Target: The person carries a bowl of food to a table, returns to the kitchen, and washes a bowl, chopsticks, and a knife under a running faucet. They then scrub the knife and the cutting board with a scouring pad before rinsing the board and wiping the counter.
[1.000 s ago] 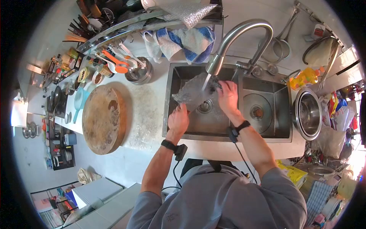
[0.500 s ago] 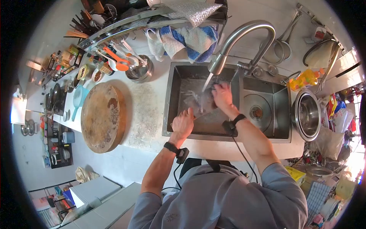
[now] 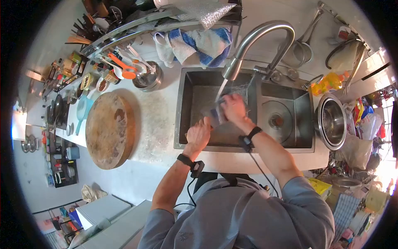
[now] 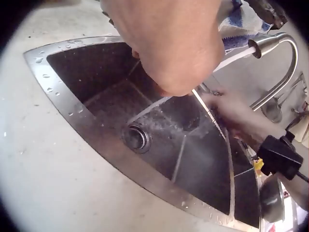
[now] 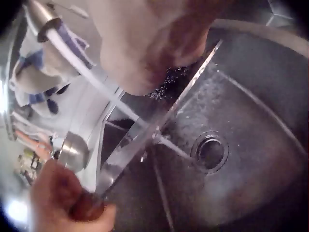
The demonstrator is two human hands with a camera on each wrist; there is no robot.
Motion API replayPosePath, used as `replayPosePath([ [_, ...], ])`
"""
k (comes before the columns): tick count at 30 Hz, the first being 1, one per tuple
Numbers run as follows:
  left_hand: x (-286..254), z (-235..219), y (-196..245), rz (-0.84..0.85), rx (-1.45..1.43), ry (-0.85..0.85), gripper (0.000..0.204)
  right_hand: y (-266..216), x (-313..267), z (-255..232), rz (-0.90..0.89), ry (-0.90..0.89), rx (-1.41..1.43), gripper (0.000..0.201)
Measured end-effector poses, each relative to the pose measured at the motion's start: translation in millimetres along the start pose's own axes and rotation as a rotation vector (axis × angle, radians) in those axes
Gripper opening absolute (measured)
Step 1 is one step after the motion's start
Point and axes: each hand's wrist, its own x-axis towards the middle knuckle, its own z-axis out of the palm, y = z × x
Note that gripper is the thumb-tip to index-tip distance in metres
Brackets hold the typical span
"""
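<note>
My left hand (image 3: 198,135) grips the dark handle (image 5: 89,207) of a broad metal blade, which looks like a cleaver (image 5: 126,153), over the left basin. The blade is tilted, edge-on in the right wrist view and blurred in the head view. Against one blade face my right hand (image 3: 234,108) presses a dark, glittering scouring pad (image 5: 169,83), its fingers curled over it. Water (image 5: 91,79) runs from the faucet (image 3: 233,68) onto the blade and splashes off. In the left wrist view, my left hand (image 4: 169,43) hides most of the blade.
The double sink (image 3: 182,89) has a drain (image 5: 210,151) in its left basin. A round wooden board (image 3: 108,130) stands on the counter to the left, with a metal pot (image 3: 150,79) of utensils behind. Metal bowls (image 3: 333,121) stand right of the sink; a towel (image 3: 199,45) hangs behind.
The blade has turned from lying broad under the water to a steeper tilt. My right hand has moved left and a little down along it; my left hand still holds the handle.
</note>
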Motion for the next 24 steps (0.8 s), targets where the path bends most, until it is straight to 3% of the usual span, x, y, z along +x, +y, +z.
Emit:
replayPosePath([
  [1,2.8,1.8,0.6,-0.004,0.003,0.000,0.035,-15.4,-6.5,1.6,0.005,0.003,-0.006,0.030],
  [3,8.4,3.5,1.8,-0.022,-0.010,0.014,0.035,-36.9,-14.8,9.5,-0.252,0.013,0.329,0.029],
  [4,10.2,3.3,1.2,-0.049,-0.020,0.024,0.035,-30.4,-11.0,9.3,-0.248,0.018,0.326,0.029],
  [8,10.0,3.1,-4.7,-0.034,-0.044,0.063,0.032,24.5,19.3,-18.3,-0.023,0.091,-0.002,0.030],
  [10,11.7,4.0,-9.8,0.014,-0.045,0.099,0.029,80.4,29.5,-13.7,0.138,0.068,-0.124,0.038],
  [11,13.0,3.3,-10.6,0.016,-0.047,0.102,0.029,90.2,30.3,-23.2,0.137,0.070,-0.128,0.038],
  [13,16.5,3.0,-11.0,0.081,-0.067,0.140,0.028,95.3,34.8,-52.1,0.534,-0.104,0.362,0.049],
  [14,18.5,4.2,-12.0,0.081,-0.071,0.140,0.028,85.4,36.8,-78.5,0.635,-0.218,0.505,0.067],
  [17,32.7,5.5,-18.7,0.130,-0.074,0.141,0.029,111.3,24.5,-69.7,0.677,-0.087,0.684,0.065],
  [19,45.0,6.4,-21.9,0.240,-0.078,0.170,0.030,103.6,15.4,-89.6,0.667,-0.062,0.828,0.061],
  [20,51.8,8.1,-22.6,0.240,-0.079,0.171,0.030,98.4,11.1,-101.2,0.662,-0.035,0.970,0.057],
  [24,88.6,16.9,-25.1,0.190,-0.143,0.238,0.032,101.1,4.9,-113.9,0.712,0.046,1.046,0.047],
])
